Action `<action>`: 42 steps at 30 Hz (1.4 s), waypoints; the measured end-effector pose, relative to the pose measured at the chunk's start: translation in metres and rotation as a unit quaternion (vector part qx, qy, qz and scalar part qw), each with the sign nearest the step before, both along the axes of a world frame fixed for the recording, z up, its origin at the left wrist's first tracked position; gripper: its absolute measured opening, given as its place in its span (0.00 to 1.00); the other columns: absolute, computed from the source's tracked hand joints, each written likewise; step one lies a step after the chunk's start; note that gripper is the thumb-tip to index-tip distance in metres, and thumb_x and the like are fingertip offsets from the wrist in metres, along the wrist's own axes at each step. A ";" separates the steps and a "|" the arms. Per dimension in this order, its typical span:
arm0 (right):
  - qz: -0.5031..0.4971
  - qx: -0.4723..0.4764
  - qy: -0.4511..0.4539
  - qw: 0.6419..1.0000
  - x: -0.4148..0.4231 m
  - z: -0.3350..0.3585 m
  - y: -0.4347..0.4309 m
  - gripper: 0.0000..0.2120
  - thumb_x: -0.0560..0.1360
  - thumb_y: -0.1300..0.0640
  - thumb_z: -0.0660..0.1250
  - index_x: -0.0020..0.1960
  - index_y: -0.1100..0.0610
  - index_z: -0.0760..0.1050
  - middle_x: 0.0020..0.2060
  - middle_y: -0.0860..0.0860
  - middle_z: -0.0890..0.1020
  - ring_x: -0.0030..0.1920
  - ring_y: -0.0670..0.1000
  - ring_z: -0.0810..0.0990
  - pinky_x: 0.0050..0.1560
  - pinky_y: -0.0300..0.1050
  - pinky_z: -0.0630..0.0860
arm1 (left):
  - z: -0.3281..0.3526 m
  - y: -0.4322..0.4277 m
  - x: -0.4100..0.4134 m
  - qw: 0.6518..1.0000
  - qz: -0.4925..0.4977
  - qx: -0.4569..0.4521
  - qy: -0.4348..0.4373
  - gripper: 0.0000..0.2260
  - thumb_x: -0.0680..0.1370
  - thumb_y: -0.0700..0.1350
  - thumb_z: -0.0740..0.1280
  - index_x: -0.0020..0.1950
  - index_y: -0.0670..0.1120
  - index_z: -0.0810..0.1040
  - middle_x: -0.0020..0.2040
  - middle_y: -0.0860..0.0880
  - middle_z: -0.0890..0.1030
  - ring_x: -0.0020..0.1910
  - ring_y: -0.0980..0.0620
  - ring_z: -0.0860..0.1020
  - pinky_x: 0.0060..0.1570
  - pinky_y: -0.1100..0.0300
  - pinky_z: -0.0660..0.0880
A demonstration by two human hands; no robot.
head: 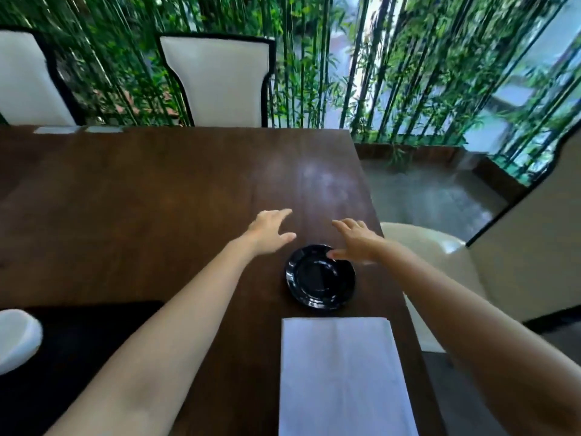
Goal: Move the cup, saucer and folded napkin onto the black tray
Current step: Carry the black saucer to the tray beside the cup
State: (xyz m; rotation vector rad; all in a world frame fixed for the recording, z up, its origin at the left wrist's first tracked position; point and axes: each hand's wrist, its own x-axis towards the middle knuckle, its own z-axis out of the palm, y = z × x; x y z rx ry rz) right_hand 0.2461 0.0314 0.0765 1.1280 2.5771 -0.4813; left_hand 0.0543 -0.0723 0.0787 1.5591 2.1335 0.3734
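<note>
A glossy black saucer [317, 280] lies on the dark wooden table [157, 190] near its right edge. Just in front of it, closer to me, lies a white folded napkin [344, 376]. The black tray [72, 347] sits at the lower left, and a white cup [15, 338] rests on it at the frame's left edge, partly cut off. My left hand [270, 229] hovers open above the table, left of and beyond the saucer. My right hand [356, 239] is open too, its thumb over the saucer's far right rim; whether it touches I cannot tell.
Two white chairs with black trim [217, 80] stand at the table's far side. A cream chair [440, 256] sits to the right. Two small white cards [78, 129] lie at the far left edge. Bamboo plants fill the background.
</note>
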 end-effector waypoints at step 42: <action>-0.105 -0.273 0.206 0.934 -0.005 0.010 0.000 0.36 0.70 0.72 0.68 0.73 0.52 0.60 0.65 0.57 0.73 0.60 0.59 0.75 0.55 0.53 0.78 | 0.007 -0.040 0.030 0.879 0.298 0.059 -0.368 0.25 0.71 0.24 0.64 0.65 0.42 0.73 0.46 0.48 0.76 0.48 0.43 0.77 0.33 0.54 0.80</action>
